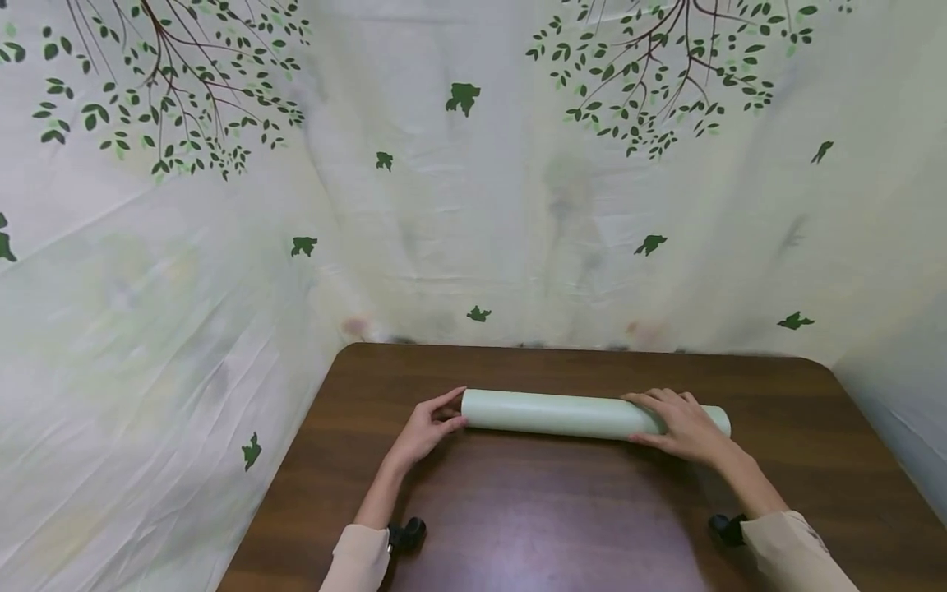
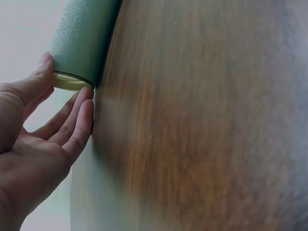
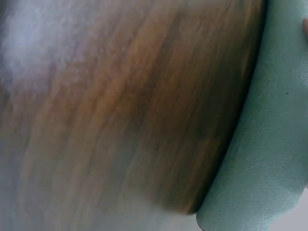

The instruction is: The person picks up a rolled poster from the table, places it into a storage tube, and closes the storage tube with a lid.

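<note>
A pale green rolled-up mat with a finely creased, leather-like surface lies crosswise on the brown wooden table. My left hand holds its left end, thumb and fingertips at opposite sides of the rim. In the left wrist view, the end of the rolled-up mat shows a yellowish inside edge. Near the other end, my right hand grips the roll from above, fingers over the far side and thumb on the near side. Only a sliver of that hand shows in the right wrist view, beside the rolled-up mat.
Behind the table and at its sides hangs a whitish cloth backdrop printed with leafy branches and green leaf shapes. Black devices are strapped at the left wrist and right wrist, just beyond the beige sleeves.
</note>
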The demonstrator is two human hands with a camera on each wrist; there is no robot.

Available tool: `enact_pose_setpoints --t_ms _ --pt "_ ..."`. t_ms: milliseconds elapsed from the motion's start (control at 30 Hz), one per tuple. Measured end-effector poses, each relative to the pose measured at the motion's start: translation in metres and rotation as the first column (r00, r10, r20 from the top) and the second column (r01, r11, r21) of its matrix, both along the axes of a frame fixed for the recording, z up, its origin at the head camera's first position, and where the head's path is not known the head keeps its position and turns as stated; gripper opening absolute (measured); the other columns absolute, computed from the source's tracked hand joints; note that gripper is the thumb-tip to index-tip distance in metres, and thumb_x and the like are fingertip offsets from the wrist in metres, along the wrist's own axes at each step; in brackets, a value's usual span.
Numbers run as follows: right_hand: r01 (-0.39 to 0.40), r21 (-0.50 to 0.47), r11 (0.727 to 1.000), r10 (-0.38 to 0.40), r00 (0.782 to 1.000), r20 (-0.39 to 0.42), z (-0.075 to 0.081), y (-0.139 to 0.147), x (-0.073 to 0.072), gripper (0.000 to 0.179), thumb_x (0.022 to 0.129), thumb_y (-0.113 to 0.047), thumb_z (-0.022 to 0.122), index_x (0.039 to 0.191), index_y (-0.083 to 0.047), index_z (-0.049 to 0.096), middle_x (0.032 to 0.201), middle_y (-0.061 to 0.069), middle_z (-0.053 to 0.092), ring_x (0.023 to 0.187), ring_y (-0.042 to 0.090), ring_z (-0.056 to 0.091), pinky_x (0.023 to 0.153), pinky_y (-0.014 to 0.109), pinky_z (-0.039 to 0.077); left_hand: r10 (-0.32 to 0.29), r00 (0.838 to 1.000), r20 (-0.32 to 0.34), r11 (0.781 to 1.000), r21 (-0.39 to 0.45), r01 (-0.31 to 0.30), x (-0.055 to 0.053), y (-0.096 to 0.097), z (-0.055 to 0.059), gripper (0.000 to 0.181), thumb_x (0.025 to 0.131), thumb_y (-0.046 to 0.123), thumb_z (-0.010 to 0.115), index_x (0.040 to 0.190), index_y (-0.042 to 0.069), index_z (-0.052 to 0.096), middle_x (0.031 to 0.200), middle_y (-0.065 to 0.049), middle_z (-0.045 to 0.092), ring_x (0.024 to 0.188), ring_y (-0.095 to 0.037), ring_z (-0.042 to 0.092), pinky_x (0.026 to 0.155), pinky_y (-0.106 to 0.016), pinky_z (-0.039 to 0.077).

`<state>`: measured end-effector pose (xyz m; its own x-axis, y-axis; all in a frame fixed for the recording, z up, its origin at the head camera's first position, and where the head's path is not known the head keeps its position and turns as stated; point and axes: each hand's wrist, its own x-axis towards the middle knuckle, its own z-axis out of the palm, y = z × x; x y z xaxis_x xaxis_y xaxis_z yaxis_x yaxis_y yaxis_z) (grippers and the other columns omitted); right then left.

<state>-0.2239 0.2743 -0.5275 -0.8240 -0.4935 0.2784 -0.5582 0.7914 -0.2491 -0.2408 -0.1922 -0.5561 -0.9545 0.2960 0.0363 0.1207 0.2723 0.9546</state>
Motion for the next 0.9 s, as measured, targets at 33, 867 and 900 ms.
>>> enact_pose_setpoints --t_ms 33,867,900 --pt "0.000 0.000 1.000 0.000 1.000 0.005 0.000 -0.001 0.000 0.065 0.086 -0.050 0.080 0.140 -0.017 0.064 0.122 0.008 0.070 0.112 0.031 0.064 0.087 0.054 0.044 0.011 1.000 0.004 1.000 -0.003 -0.011 0.000 -0.001 -0.001 0.061 0.096 0.007 0.073 0.152 0.004 0.050 0.141 -0.024 0.062 0.111 -0.031 0.068 0.082 -0.025 0.057" --pt "0.189 0.013 0.982 -0.189 0.979 0.071 0.018 0.054 0.028 0.080 0.088 -0.054 0.077 0.151 -0.014 0.051 0.139 0.023 0.060 0.127 0.047 0.053 0.099 0.067 0.033 -0.001 1.000 -0.029 0.999 -0.044 0.000 0.005 -0.003 0.002 0.059 0.098 0.015 0.072 0.152 0.003 0.051 0.133 -0.024 0.065 0.115 -0.034 0.068 0.084 -0.019 0.055" --pt "0.195 0.016 0.981 -0.195 0.978 0.079 0.018 0.056 0.030 0.079 0.088 -0.055 0.077 0.151 -0.014 0.050 0.139 0.024 0.059 0.127 0.048 0.053 0.098 0.067 0.033 0.003 0.999 -0.034 0.999 -0.049 -0.005 0.005 -0.002 0.002 0.058 0.098 0.016 0.072 0.151 0.004 0.052 0.132 -0.023 0.066 0.114 -0.032 0.068 0.084 -0.020 0.054"
